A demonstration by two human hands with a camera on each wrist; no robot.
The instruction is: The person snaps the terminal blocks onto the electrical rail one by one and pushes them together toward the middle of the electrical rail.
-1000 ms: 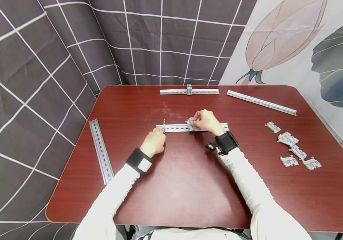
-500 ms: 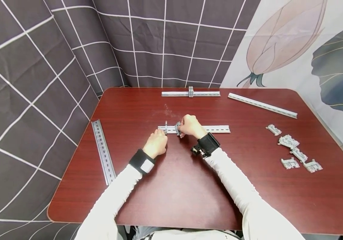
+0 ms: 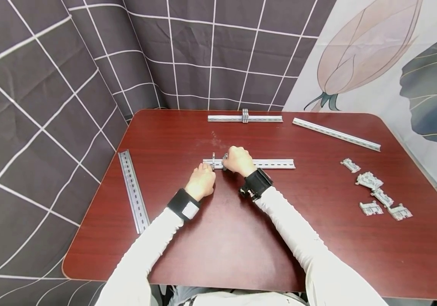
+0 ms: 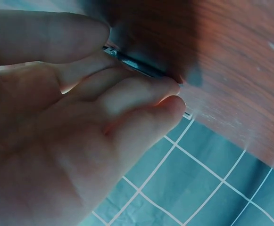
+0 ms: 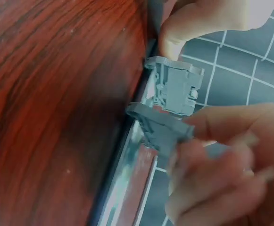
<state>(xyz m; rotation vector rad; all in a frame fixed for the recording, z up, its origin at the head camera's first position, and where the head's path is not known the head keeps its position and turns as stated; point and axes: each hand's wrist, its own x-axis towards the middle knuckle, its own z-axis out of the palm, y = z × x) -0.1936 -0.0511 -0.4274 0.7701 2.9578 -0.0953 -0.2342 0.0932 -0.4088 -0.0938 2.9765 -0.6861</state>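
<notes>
A slotted metal DIN rail (image 3: 273,163) lies crosswise at mid-table. One grey terminal block (image 5: 177,89) stands upright on it near its left end. My left hand (image 3: 201,180) holds that end of the rail, its fingertips beside the standing block. In the left wrist view the fingers (image 4: 141,94) cover most of the rail. My right hand (image 3: 240,160) pinches a second grey terminal block (image 5: 160,129) at the rail, tilted and a small gap to the right of the first. Whether this block is seated on the rail, I cannot tell.
Behind lies another rail (image 3: 264,119) carrying a few clustered blocks (image 3: 245,116). A slanted rail (image 3: 337,134) lies at the back right, and a further rail (image 3: 133,191) at the left. Several loose terminal blocks (image 3: 369,180) are scattered on the table's right side.
My right hand has moved left along the rail with its terminal block, closing much of the distance to the standing block. My left hand stays at the rail's left end.
</notes>
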